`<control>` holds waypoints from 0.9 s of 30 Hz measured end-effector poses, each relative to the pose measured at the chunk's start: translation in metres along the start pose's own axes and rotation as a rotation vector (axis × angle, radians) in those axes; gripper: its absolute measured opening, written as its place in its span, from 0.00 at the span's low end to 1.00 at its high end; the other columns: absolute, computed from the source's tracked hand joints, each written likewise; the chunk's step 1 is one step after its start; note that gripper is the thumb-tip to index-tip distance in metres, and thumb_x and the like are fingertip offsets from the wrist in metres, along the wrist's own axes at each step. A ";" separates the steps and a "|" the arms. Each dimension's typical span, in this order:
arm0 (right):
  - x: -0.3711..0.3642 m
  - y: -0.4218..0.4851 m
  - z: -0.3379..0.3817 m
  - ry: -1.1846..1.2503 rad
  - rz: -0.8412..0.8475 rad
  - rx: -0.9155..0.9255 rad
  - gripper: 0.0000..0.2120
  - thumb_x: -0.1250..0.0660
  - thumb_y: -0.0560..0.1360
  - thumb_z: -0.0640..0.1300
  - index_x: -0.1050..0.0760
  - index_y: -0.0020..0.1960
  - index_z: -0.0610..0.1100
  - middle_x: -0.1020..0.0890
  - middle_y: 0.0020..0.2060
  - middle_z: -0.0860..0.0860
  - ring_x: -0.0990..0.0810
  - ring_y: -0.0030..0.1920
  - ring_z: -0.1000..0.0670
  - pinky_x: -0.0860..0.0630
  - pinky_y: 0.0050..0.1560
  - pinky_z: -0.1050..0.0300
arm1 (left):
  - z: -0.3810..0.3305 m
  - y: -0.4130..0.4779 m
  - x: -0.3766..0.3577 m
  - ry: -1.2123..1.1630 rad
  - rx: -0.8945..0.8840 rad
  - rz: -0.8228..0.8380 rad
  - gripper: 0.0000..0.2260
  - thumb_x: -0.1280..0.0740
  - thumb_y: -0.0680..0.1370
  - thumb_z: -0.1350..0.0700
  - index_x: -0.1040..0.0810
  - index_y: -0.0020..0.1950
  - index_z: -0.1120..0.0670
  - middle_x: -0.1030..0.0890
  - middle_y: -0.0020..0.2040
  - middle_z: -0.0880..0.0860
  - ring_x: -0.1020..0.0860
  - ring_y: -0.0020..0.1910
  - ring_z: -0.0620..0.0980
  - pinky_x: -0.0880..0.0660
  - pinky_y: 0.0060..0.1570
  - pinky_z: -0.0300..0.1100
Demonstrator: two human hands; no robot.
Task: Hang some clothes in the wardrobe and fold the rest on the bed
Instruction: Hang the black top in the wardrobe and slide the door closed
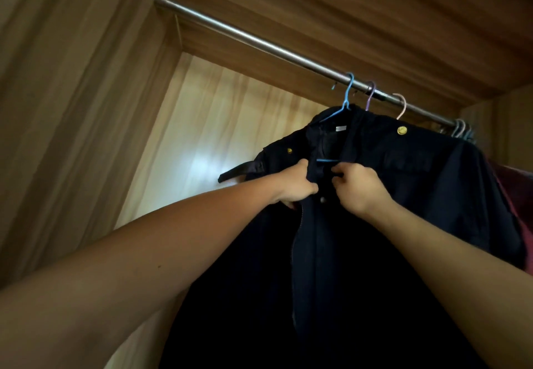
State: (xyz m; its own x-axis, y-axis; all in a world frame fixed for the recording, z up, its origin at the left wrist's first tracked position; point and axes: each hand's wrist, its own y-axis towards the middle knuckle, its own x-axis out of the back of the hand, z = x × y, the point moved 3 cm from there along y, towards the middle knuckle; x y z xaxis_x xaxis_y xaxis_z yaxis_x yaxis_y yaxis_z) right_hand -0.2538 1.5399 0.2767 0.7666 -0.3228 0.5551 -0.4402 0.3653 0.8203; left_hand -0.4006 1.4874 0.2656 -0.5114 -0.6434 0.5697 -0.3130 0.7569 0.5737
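Fastening the front of the dark navy jacket with gold buttons [432, 184], we are drawing its two edges together at the chest. Our left hand [297, 186] is clamping one edge and our right hand [357, 188] is pinching the other. The jacket is already hanging on a thin blue hanger [346, 94] from the steel rail [245, 36] of the wooden wardrobe [346, 7], beside a dark red garment [516, 184]. We are judging the hanging well underway, while the bed and any folding are lying out of view.

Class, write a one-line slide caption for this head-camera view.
The left hand and right hand grip a dark jacket hung by a blue hanger on the rail.
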 end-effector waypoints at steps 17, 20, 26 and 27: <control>-0.050 -0.218 -0.017 0.244 0.797 -0.188 0.14 0.33 0.78 0.60 0.21 0.53 0.49 0.17 0.45 0.50 0.18 0.44 0.51 0.23 0.41 0.58 | 0.105 -0.211 -0.061 0.513 0.524 0.485 0.19 0.35 0.80 0.41 0.24 0.59 0.56 0.20 0.50 0.54 0.19 0.48 0.54 0.20 0.51 0.47; -0.042 -0.257 -0.014 0.195 0.932 -0.179 0.18 0.36 0.80 0.60 0.22 0.56 0.45 0.16 0.47 0.46 0.17 0.46 0.48 0.17 0.46 0.53 | 0.101 -0.252 -0.067 0.569 0.597 0.516 0.21 0.34 0.80 0.41 0.24 0.61 0.58 0.20 0.52 0.56 0.18 0.54 0.57 0.19 0.55 0.51; -0.017 -0.332 -0.034 0.084 1.072 -0.107 0.22 0.38 0.80 0.62 0.22 0.53 0.42 0.17 0.46 0.47 0.18 0.43 0.49 0.17 0.44 0.53 | 0.068 -0.335 -0.091 0.633 0.740 0.551 0.26 0.36 0.80 0.41 0.28 0.70 0.58 0.22 0.60 0.57 0.20 0.54 0.53 0.19 0.54 0.49; -0.011 -0.344 -0.039 0.073 1.081 -0.081 0.23 0.38 0.80 0.62 0.22 0.50 0.41 0.18 0.42 0.47 0.19 0.39 0.50 0.20 0.38 0.57 | 0.060 -0.349 -0.099 0.626 0.756 0.546 0.25 0.36 0.80 0.42 0.28 0.70 0.58 0.22 0.58 0.56 0.20 0.54 0.53 0.19 0.55 0.49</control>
State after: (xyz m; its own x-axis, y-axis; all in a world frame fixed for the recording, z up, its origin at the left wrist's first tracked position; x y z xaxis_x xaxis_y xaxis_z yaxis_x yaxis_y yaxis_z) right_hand -0.0929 1.4517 -0.0170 0.0187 0.2558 0.9666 -0.8689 0.4825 -0.1109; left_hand -0.2892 1.2940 -0.0264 -0.3028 0.0121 0.9530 -0.6841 0.6935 -0.2262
